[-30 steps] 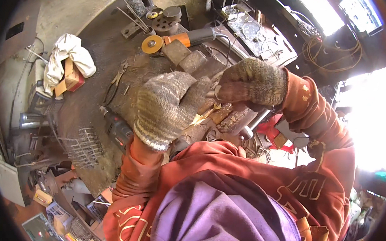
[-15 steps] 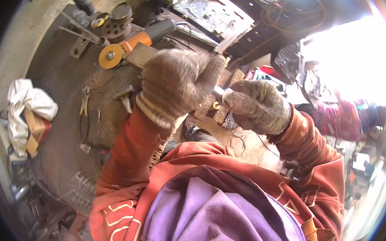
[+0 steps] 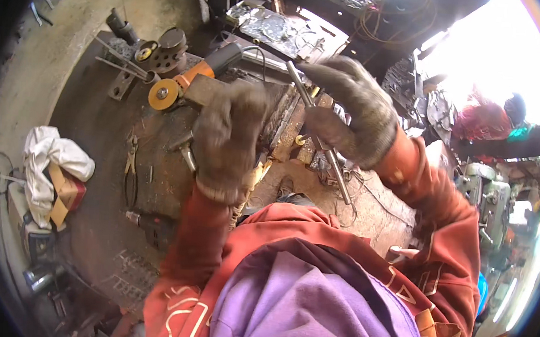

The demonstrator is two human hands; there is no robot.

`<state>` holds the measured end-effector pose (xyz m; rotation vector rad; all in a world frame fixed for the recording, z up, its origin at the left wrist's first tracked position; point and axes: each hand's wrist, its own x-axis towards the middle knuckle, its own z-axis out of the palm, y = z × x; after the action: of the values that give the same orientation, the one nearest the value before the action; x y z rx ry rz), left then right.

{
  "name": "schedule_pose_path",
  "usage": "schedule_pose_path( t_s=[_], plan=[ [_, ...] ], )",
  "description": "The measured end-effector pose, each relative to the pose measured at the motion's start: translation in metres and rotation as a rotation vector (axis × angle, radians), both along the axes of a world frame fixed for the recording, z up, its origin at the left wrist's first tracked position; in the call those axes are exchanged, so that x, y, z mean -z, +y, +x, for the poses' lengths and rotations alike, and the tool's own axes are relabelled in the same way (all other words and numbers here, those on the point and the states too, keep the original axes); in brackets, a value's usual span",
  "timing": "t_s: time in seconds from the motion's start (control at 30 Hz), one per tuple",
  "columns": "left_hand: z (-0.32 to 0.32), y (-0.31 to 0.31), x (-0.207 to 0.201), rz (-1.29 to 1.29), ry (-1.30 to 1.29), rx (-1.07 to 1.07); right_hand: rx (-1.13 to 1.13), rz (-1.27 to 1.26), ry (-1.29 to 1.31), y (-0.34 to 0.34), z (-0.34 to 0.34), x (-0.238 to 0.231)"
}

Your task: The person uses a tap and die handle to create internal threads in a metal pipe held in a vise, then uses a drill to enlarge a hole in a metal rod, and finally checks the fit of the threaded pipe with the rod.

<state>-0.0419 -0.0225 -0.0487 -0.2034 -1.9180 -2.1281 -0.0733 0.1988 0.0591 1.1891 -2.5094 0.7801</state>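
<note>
A slim metal bar [image 3: 337, 176] slants in front of a vise-like block with worn brown jaws [image 3: 297, 127]; it looks like the vise's handle. My right hand [image 3: 357, 115], in a dirty knit glove, is at the bar with its fingers stretched out and apart. Its thumb overlaps the bar's middle; whether it presses on it is unclear. My left hand [image 3: 230, 138], gloved too, hovers left of the vise above the bench. Motion smears its fingers, and I see nothing held in it. An orange angle grinder [image 3: 195, 74] with a yellow disc lies beyond it.
On the dark bench [image 3: 96, 176] are a hammer [image 3: 187, 151], pliers [image 3: 131, 166] and a drill [image 3: 152, 223]. A white cloth [image 3: 51, 155] lies over a box at left. Metal cylinders [image 3: 169, 48] stand at the back. A green machine [image 3: 488, 194] is at right.
My left hand has come away from the vise area, moving left. My right hand has opened from a closed grip and risen slightly. The bar now shows along its length.
</note>
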Motion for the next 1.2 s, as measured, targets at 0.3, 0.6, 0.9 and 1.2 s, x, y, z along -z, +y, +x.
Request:
schedule_pose_path(
  t_s=[0.3, 0.6, 0.9, 1.2],
  plan=[
    [0.083, 0.059, -0.075, -0.228, -0.273, 0.144, -0.910, 0.075, 0.279, -0.047, -0.064, 0.019],
    [0.075, 0.019, -0.076, -0.838, -0.267, 0.133, -0.580, 0.425, -0.149, -0.042, -0.057, 0.003],
    [0.090, 0.080, -0.077, -0.901, -0.159, -0.418, -1.200, 0.554, -0.563, -0.044, -0.123, 0.011],
    [0.058, 0.032, -0.059, -0.682, -0.081, -0.134, -1.231, 0.389, -0.337, -0.025, -0.110, 0.024]
  ],
)
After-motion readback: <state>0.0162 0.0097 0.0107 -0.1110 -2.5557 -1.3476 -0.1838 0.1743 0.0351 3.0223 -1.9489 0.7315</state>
